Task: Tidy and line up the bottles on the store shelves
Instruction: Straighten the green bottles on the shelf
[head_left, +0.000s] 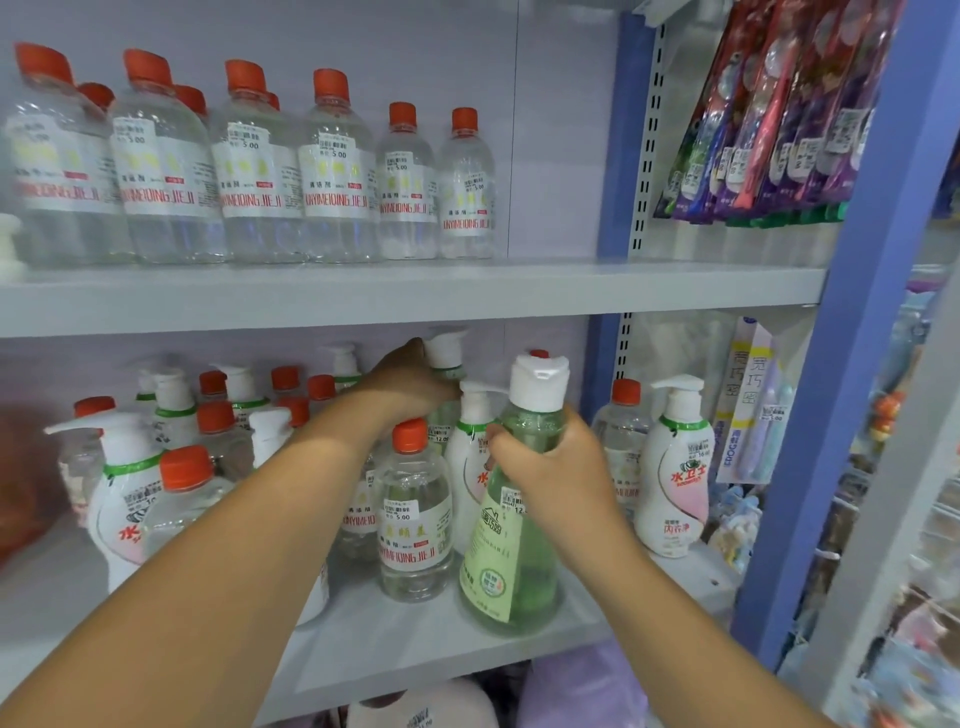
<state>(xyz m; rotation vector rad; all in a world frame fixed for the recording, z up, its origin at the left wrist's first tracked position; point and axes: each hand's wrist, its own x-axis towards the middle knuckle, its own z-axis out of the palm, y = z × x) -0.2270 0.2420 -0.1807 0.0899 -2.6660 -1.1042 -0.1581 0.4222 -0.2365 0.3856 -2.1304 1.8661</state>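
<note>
Two hands reach into the lower shelf (467, 639). The right hand (550, 467) has its fingers wrapped around a green bottle (514, 561) that stands near the front edge. The left hand (410, 384) is further back and grips a pump bottle (447, 358) at its neck. Clear bottles with red caps (337, 171) stand in a row on the upper shelf (571, 291).

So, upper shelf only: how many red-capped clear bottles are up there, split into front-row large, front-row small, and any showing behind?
large clear bottles, front row: 4
smaller clear bottles, front row: 2
red caps of bottles showing behind the front row: 3
Total: 9
</note>
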